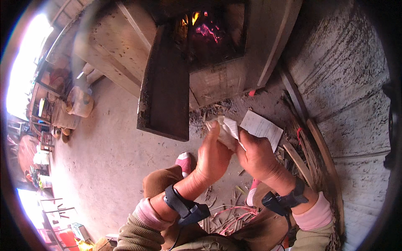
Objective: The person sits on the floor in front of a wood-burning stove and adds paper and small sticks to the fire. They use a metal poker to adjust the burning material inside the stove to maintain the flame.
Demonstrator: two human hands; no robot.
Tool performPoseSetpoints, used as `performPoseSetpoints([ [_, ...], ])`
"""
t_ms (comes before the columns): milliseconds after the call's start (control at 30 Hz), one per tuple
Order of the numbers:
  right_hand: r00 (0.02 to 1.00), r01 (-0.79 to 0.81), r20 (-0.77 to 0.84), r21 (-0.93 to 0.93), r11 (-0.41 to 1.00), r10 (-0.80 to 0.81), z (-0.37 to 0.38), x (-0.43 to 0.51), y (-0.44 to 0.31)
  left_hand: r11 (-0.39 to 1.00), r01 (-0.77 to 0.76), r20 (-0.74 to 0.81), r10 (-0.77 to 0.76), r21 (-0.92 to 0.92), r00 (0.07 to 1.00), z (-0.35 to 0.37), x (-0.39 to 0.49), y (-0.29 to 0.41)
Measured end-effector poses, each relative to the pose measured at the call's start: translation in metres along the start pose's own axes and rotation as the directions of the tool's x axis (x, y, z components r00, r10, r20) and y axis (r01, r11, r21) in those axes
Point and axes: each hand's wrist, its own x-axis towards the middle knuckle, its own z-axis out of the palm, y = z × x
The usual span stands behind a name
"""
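Between my two hands is a crumpled sheet of white paper (pixel 226 128). My left hand (pixel 213 153) grips its left side, thumb on top. My right hand (pixel 256 150) pinches its right edge, close beside the left hand. A flat sheet of paper bearing writing (pixel 262 127) lies on the floor beyond my right hand. Ahead, a stove (pixel 216 83) has its dark firebox door (pixel 166 84) swung wide, and small flames (pixel 195 18) and glowing embers (pixel 209 31) show inside. Both wrists wear dark strapped devices.
Wooden sticks and boards (pixel 300 163) lean along the wall (pixel 355 125) at right. Twigs and pink cord (pixel 241 211) lie between my feet. The door's lower edge juts out left of my hands. A whitish bucket (pixel 80 102) and furniture stand far left on the concrete floor (pixel 106 150).
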Motion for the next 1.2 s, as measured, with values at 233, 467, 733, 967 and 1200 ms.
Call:
performPoseSetpoints([
  [233, 0.966, 0.050, 0.255, -0.054, 0.997, -0.034, -0.001, -0.002, -0.006, 0.886, 0.095, -0.201, -0.002, 0.454, 0.980, 0.002, -0.004, 0.000],
  [467, 0.997, -0.015, 0.073, 0.253, 0.967, -0.004, -0.017, 0.005, -0.006, 0.961, -0.077, -0.207, 0.135, 0.264, 0.969, -0.001, 0.006, 0.011],
  [733, 0.996, -0.088, 0.018, 0.446, 0.891, 0.089, -0.013, 0.001, -0.009, 0.982, 0.024, -0.010, -0.022, 0.189, 1.000, 0.001, 0.005, 0.013],
  [967, 0.960, -0.155, -0.133, 0.480, 0.864, 0.246, -0.016, 0.014, -0.005, 0.970, -0.030, -0.017, 0.035, 0.241, 0.999, 0.015, -0.003, 0.014],
  [1200, 0.874, -0.018, -0.423, 0.463, 0.886, 0.239, -0.009, 0.094, 0.023, 0.857, 0.222, -0.077, -0.211, 0.465, 0.975, 0.009, -0.028, 0.027],
])
